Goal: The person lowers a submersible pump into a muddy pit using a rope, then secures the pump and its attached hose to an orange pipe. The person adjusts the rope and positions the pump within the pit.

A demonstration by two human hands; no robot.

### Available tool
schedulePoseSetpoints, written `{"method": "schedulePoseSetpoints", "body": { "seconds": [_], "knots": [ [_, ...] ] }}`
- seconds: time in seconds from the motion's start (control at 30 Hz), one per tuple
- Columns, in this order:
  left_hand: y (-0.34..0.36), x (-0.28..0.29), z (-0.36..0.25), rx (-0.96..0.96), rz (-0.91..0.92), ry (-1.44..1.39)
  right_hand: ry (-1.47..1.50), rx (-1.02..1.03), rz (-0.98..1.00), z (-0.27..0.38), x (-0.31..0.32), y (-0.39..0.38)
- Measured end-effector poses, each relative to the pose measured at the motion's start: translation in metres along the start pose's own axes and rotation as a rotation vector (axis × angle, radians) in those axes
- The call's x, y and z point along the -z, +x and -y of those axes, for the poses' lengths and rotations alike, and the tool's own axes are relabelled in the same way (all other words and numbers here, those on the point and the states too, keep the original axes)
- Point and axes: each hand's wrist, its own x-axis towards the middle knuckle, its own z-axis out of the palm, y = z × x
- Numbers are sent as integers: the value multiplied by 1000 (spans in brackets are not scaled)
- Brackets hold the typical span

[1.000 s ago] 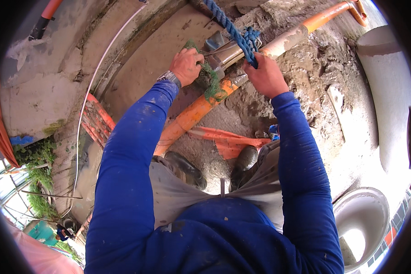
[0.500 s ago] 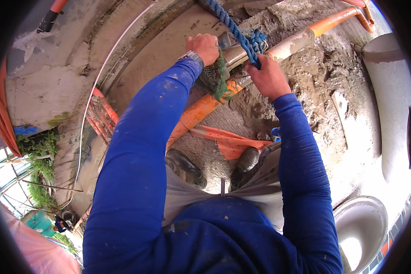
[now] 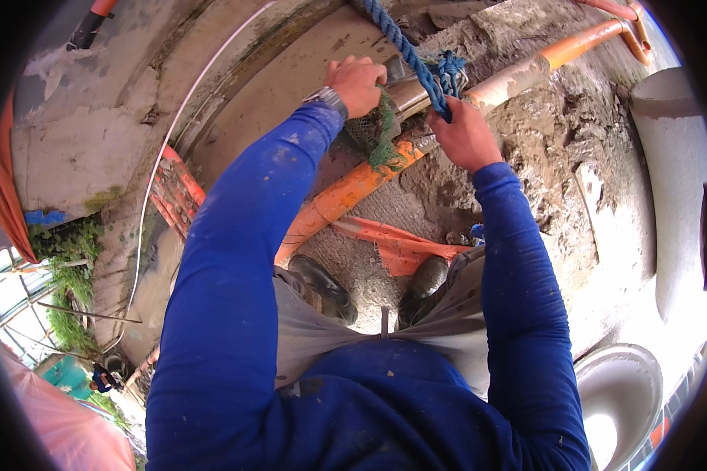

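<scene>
Gripping a blue rope (image 3: 407, 53) with the right hand (image 3: 468, 135), closed around its lower end just below a bulky blue knot (image 3: 450, 69). Curling the left hand (image 3: 357, 85) over the top of some green netting (image 3: 382, 135), apparently pinching its upper edge, though impossible to tell how firmly, with fingertips partly hidden. Letting the netting hang bunched between both hands, apart from the rope, down to an orange pipe (image 3: 334, 200) and beside a muddy cylinder (image 3: 407, 96), too dirty to identify further

Judging by the layout, partway through the handling: rope already knotted and held, netting already gathered up. Left undone so far: releasing either one, with the netting neither spread nor tied

Wearing a wristwatch (image 3: 327, 99) on the left wrist and blue sleeves (image 3: 232, 243) on both arms. Standing in dark boots (image 3: 322, 284) on muddy ground, near an orange cloth (image 3: 397, 250) stretched from beside the pipe toward the right boot

Farther out, to the right, facing a long concrete pipe (image 3: 672, 196) and, lower, an open-mouthed concrete pipe (image 3: 646, 363). To the left, seeing a thin white hose (image 3: 157, 161) and, far off, another person (image 3: 102, 381), small and unclear
</scene>
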Motion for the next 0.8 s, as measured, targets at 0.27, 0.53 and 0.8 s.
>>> {"method": "schedulePoseSetpoints", "body": {
  "seconds": [0.27,0.53,0.8],
  "knots": [
    [-90,-61,20,256,-512,-263,2,-14,14,-6,0,5],
    [-134,-129,-62,508,-259,-545,-5,5,11,-2,-10,8],
    [-123,-131,-93,193,26,-773,117,-53,36,-10,-1,8]
  ]
}}
